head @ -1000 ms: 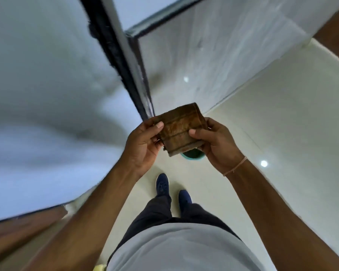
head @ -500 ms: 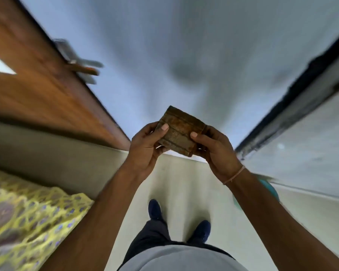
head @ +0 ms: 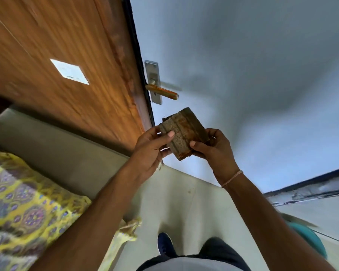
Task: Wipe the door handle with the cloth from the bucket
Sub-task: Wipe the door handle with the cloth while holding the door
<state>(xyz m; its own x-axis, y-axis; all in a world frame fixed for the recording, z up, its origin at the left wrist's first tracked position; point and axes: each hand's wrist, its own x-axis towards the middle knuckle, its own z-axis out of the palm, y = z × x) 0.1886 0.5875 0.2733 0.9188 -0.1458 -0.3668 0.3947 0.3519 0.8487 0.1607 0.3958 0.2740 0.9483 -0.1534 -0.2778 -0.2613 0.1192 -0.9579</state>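
Two hands share one folded cloth (head: 184, 133) in the head view, which is the only view there is. The left hand (head: 151, 147) pinches the cloth's left edge, thumb on the upper face and fingers beneath. The right hand (head: 213, 145) grips the lower right corner the same way, thumb on top. The cloth is brownish, stained, and folded into a thick pad, held at chest level in front of the body.

Just above and slightly left of the pad is the door handle (head: 161, 91), a lever with an orange-brown grip on a metal backplate (head: 154, 82), fixed at the edge of the pale door (head: 243, 65). Cloth and handle are near but not touching. The teal bucket (head: 309, 239) sits low at the right edge, well apart from the hands.

Judging by this, fetching is done and wiping is not yet begun; the step in hand looks like readying the pad. The next move probably calls for one hand to carry the cloth up to the lever, wrap it and rub along its length.
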